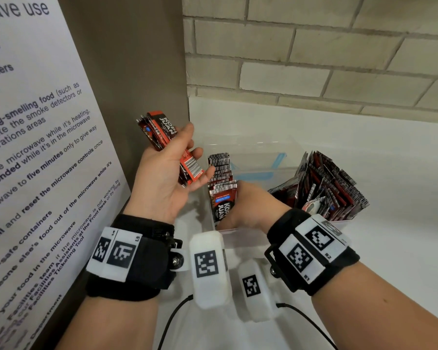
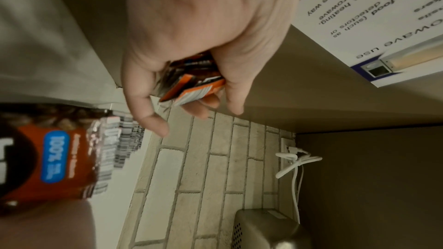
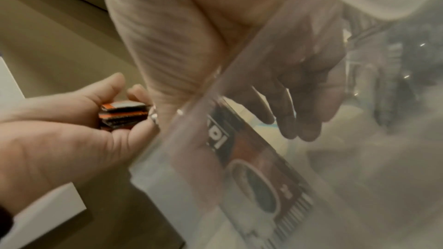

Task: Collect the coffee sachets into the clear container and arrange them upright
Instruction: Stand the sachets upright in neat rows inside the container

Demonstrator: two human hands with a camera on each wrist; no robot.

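A row of coffee sachets (image 1: 221, 188) stands upright along the left side of the clear container (image 1: 250, 145), which sits on the white table (image 1: 390, 248) against the brick wall (image 1: 314, 59). The right hand (image 1: 250, 208) reaches down inside the container with straight fingers (image 3: 304, 120) just beside that row. The left hand (image 1: 167, 178) is raised beside the container, palm up, fingers curled round a small stack of sachets (image 1: 167, 145). A second bunch of sachets (image 1: 329, 188) leans at the container's right side. A printed notice (image 1: 36, 147) hangs on the panel at left
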